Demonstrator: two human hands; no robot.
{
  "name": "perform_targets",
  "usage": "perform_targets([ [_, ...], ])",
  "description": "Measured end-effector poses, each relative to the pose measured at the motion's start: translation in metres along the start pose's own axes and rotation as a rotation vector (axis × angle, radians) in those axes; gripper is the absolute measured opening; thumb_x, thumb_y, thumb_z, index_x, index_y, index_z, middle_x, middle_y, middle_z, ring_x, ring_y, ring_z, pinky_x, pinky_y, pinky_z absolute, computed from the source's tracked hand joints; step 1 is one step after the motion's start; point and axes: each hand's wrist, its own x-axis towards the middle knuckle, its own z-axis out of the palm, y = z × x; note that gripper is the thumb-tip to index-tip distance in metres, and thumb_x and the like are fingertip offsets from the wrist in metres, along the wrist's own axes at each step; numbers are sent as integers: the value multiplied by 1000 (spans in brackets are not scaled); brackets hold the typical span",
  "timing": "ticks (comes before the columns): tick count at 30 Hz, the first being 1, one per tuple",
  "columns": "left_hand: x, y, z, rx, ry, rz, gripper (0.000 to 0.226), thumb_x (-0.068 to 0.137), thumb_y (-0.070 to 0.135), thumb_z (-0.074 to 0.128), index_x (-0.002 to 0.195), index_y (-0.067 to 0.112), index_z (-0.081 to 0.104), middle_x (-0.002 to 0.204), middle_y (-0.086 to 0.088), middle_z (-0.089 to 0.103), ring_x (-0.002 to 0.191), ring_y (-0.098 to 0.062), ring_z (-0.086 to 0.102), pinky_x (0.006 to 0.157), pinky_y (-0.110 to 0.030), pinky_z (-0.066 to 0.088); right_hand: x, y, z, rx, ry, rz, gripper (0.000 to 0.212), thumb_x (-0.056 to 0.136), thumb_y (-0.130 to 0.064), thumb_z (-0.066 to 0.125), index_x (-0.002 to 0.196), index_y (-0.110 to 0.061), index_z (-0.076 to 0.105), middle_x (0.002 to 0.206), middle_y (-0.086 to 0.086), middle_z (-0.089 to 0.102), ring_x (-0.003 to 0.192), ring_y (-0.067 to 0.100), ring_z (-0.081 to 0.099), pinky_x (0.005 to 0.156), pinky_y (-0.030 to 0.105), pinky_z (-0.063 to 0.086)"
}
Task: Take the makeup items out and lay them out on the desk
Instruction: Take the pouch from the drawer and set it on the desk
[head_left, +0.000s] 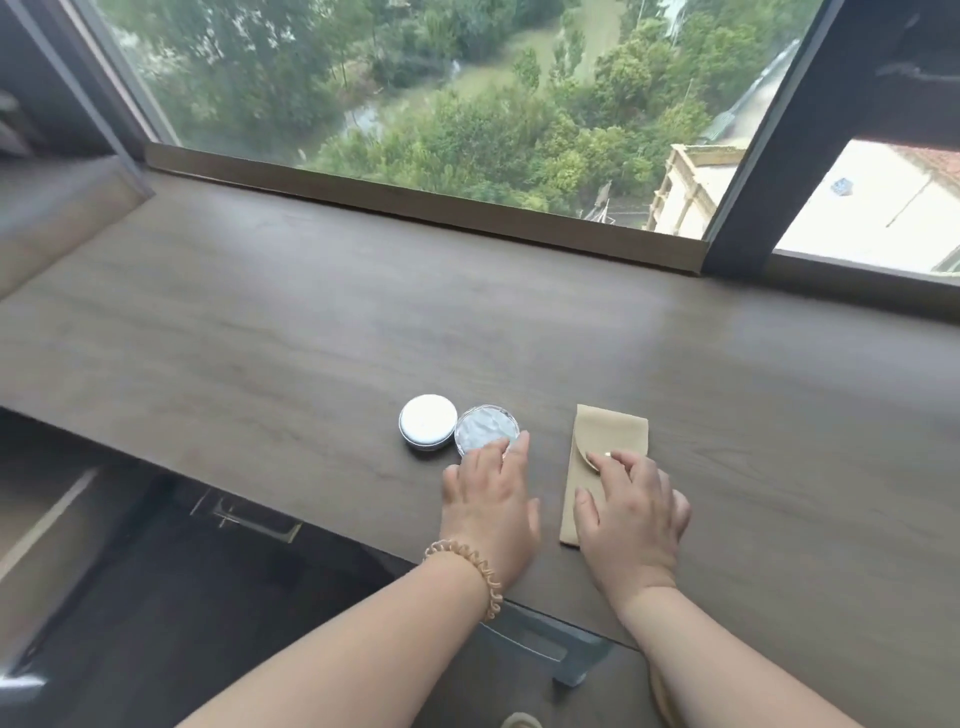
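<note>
- Fingers of your left hand (488, 499) lie spread and flat, their tips touching the near rim of the jar (485, 434) at lower centre; nothing is gripped.
- Your right hand (631, 512) presses palm-down, fingers apart, on the pouch (608, 431), one fingertip at its snap (606, 454).
- On your left wrist sits a coil band (480, 574).
- Just left of the jar, touching it, stands its white lid (427, 420).
- Jar and pouch lie near each other, apart, on the desk (311, 332).
- Across the upper frame runs a window (441, 93).
</note>
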Motion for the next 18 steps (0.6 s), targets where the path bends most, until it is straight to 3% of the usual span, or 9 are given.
perform_targets([
  [3,-11,-30,-31,70,72,-54,80,64,39,72,133,23,36,132,0,55,117,-19,53,87,-39,46,2,-45,0,83,-47,-103,37,72,-26,63,108,-23,67,114,6,61,106,29,57,94,40,26],
  [4,-15,-40,-42,73,65,-74,80,67,40,71,136,22,35,137,-2,51,123,-20,50,90,-40,44,2,-60,2,105,-65,-141,37,72,-24,66,109,-23,66,118,6,60,108,30,56,95,41,27],
  [6,-22,-69,-61,113,68,-126,74,85,39,54,147,23,16,155,-2,22,141,-19,22,107,-42,25,0,-97,3,140,-105,-227,41,69,-19,73,109,-22,66,124,8,59,112,32,55,95,44,31],
  [8,-37,-106,-88,146,89,-220,71,93,39,41,149,25,0,159,0,2,145,-17,2,113,-42,12,-7,-145,8,179,-154,-309,46,67,-16,76,111,-21,65,131,11,55,116,34,53,95,49,36],
  [11,-64,-157,-121,133,159,-330,70,94,40,40,149,25,-2,159,0,0,146,-18,-1,115,-43,10,-26,-212,18,229,-221,-420,51,68,-18,76,116,-20,63,138,12,49,121,33,50,98,49,35],
  [18,-156,-307,-186,82,328,-538,67,93,38,45,148,28,8,159,2,8,146,-17,4,115,-42,12,-116,-383,57,291,-316,-665,50,79,-25,67,128,-26,54,148,5,38,135,25,37,109,37,16],
])
